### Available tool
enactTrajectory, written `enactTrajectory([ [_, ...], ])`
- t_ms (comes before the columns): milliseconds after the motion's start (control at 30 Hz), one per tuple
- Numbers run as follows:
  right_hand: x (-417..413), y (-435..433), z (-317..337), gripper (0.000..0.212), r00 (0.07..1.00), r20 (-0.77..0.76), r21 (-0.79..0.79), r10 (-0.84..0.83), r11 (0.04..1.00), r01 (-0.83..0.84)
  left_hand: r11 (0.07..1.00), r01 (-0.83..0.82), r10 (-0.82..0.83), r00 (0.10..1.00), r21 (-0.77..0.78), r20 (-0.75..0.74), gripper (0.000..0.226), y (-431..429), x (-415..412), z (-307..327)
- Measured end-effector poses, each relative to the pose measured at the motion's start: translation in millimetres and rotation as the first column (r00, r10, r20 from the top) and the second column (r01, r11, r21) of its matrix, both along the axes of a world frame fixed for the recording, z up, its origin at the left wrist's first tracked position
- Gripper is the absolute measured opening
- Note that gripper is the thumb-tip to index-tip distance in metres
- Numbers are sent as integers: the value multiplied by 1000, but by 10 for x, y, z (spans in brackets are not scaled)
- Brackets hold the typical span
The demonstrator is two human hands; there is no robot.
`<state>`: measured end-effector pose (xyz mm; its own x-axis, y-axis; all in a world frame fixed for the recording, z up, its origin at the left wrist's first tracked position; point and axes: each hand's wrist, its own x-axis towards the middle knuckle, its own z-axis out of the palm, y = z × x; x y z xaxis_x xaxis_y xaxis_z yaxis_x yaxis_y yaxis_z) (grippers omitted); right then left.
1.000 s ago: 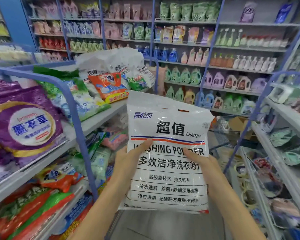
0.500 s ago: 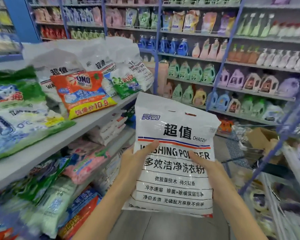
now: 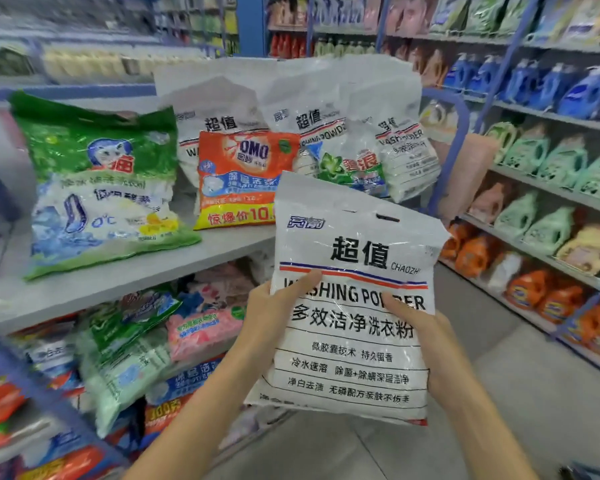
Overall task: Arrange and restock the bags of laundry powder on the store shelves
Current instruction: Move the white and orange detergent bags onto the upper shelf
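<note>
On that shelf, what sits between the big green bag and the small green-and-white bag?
An orange OMO bag, standing in front of white bags, between the big green bag and the small green-and-white bag. The head view shows it.

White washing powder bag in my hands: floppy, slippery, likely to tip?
Probably floppy: the white washing powder bag wrinkles around the left hand and right hand. Glossy film, maybe slippery. Matching shelved bags lean, so tipping seems likely.

White bag point(image 3: 352, 306) moved nearer the top shelf point(image 3: 174, 268); its upper left corner now overlaps the orange OMO bag point(image 3: 239, 168).
</note>
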<state>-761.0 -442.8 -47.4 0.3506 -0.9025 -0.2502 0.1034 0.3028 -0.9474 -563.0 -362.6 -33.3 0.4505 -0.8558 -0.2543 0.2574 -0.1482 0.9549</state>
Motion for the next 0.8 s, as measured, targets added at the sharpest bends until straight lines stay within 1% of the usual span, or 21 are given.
enactTrajectory([
  [100,231,-361,-101,36,998,-3,16,61,998,-61,997,-74,74,997,8,-22,33,-206,149,-77],
  [433,504,-1325,-252,35,990,-45,61,137,989,-134,988,-152,152,985,9,-85,34,-913,322,-272],
  [533,515,-1525,-279,36,983,-21,86,181,980,-178,983,-181,182,979,19,-95,37,-1073,303,-316],
  [733,590,-1949,-133,35,958,-21,43,285,958,-284,952,-305,303,947,-1,-102,35,-1288,229,-195],
  [800,658,-2064,-69,38,940,-18,33,342,939,-341,932,-362,360,927,-8,-102,34,-1301,215,-130],
])
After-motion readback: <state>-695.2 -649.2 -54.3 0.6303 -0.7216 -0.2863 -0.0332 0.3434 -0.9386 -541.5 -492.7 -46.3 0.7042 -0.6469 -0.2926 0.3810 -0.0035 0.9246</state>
